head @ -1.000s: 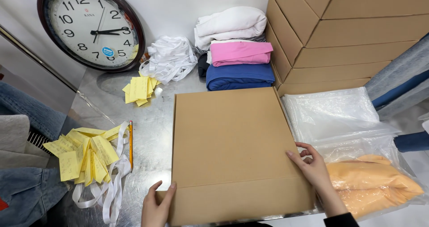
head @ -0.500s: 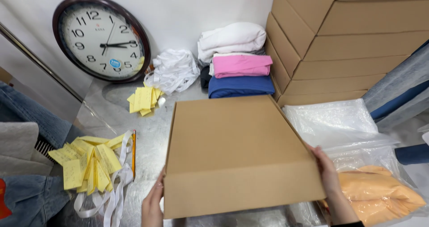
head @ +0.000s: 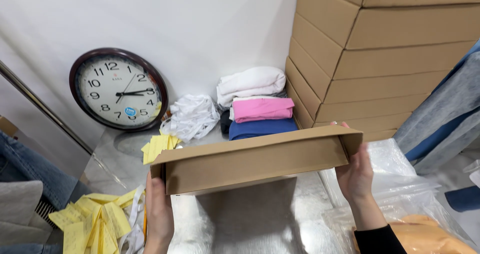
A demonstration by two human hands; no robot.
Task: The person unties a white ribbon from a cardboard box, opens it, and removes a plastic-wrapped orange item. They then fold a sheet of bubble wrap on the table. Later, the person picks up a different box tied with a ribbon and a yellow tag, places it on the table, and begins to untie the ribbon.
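Left hand [head: 159,211] at 7 o'clock and right hand [head: 356,176] at 4 o'clock, fingers clasped on the ends of flat brown cardboard box [head: 255,159], held above shiny metal table [head: 250,219]. Beyond, at 12 o'clock, folded white, pink and blue garments [head: 257,104]; round dark-rimmed wall clock [head: 118,89] at 10 o'clock.

Setting: packing station of a small clothing dispatch or warehouse room. Evidence: tall stack of flat brown corrugated cardboard boxes [head: 380,59] against white wall; folded white, pink and blue garments [head: 257,104] piled on shiny metal worktable [head: 260,219]; clear plastic garment bags [head: 400,184]; yellow paper slips [head: 90,221]; white ribbon bundle [head: 192,115]; round dark-framed wall clock [head: 118,90] leaning on table.
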